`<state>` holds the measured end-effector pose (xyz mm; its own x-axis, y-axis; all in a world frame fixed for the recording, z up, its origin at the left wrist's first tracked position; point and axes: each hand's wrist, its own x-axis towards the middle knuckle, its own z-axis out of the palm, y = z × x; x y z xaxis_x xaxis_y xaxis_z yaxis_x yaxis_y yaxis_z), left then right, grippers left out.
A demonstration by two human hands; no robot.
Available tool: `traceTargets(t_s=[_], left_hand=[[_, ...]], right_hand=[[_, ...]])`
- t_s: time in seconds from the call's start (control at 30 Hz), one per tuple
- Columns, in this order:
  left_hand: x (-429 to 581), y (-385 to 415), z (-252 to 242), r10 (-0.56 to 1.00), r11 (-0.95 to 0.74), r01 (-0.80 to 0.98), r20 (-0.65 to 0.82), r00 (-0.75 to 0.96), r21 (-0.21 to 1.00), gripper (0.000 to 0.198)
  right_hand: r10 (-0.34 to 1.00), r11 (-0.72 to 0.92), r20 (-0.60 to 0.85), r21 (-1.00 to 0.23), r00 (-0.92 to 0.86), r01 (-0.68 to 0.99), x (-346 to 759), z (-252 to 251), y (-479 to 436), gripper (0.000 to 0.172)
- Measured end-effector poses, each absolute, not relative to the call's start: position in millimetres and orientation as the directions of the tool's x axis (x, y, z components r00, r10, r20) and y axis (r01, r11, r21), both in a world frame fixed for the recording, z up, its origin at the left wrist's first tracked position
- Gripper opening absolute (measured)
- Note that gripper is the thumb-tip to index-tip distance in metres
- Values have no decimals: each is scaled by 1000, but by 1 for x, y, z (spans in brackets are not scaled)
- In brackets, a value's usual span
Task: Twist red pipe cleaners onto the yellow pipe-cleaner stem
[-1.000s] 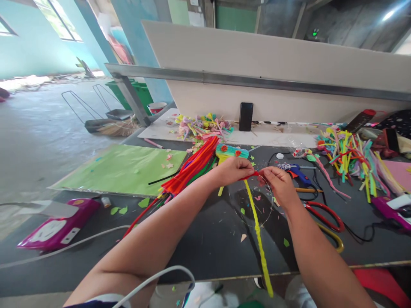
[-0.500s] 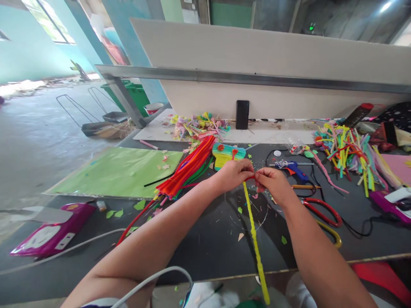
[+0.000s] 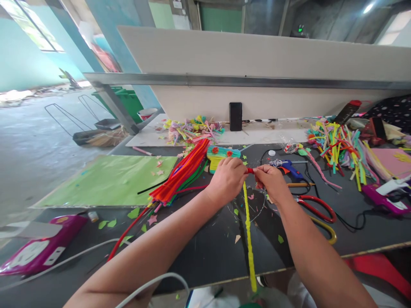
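My left hand (image 3: 227,177) and my right hand (image 3: 272,179) meet above the dark table, fingers closed in pinches. Between their fingertips shows a short piece of red pipe cleaner (image 3: 250,170), held from both sides. A long yellow fuzzy strip (image 3: 248,231) runs from just below the fingers down past the table's front edge; whether it joins the red piece is hidden. Just behind my left hand lies a teal and yellow pipe-cleaner piece (image 3: 212,164) with red flower-like knots, partly covered. Left of it rests a bundle of red, green and other pipe cleaners (image 3: 181,173).
Red-handled scissors (image 3: 321,205) and a blue glue gun (image 3: 291,167) with its cord lie at right. Loose pipe cleaners (image 3: 334,147) pile behind them. A green sheet (image 3: 105,179) and a purple packet (image 3: 45,244) are at left. A phone (image 3: 235,116) stands at the back.
My hands have drawn slightly apart, showing more of the red piece between the fingertips. My left hand has turned with its back more upward. The whole view has shifted a little.
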<state>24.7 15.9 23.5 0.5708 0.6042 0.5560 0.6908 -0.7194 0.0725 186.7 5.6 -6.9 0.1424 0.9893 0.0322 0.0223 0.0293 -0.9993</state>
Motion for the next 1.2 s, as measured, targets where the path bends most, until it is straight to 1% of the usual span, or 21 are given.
traceTargets(t_s=[0.13, 0.27, 0.33, 0.53, 0.73, 0.8, 0.9, 0.97, 1.2], left_hand=[[26, 14, 21, 602, -683, 730, 550, 578, -20, 20], [26, 12, 19, 548, -689, 713, 550, 630, -131, 19], [27, 12, 18, 524, -700, 697, 551, 649, -156, 18], [26, 17, 11, 482, -723, 676, 596, 642, -143, 24], [22, 22, 7, 379, -785, 592, 614, 692, -183, 23], [21, 23, 8, 386, -795, 586, 614, 688, -157, 23], [22, 22, 9, 436, -786, 611, 618, 654, -91, 24], [23, 21, 9, 463, -777, 624, 602, 651, -77, 25], [23, 20, 4, 436, -763, 615, 545, 716, -198, 25]], right_hand=[[989, 4, 8, -1000, 145, 26, 183, -4, 4, 23], [989, -11, -10, -1000, 151, 6, 181, -4, 4, 21], [987, -4, -2, -1000, 158, 10, 180, -4, 4, 20], [986, 18, 27, -998, 165, 55, 181, -12, 7, 21], [980, 40, 56, -996, 189, 85, 182, -20, 9, 21], [982, 45, 58, -996, 182, 73, 183, -20, 9, 22], [983, 50, 57, -998, 174, 44, 183, -18, 8, 21], [984, 47, 52, -998, 173, 34, 183, -18, 8, 21], [980, 4, 15, -999, 198, 52, 180, -19, 9, 20]])
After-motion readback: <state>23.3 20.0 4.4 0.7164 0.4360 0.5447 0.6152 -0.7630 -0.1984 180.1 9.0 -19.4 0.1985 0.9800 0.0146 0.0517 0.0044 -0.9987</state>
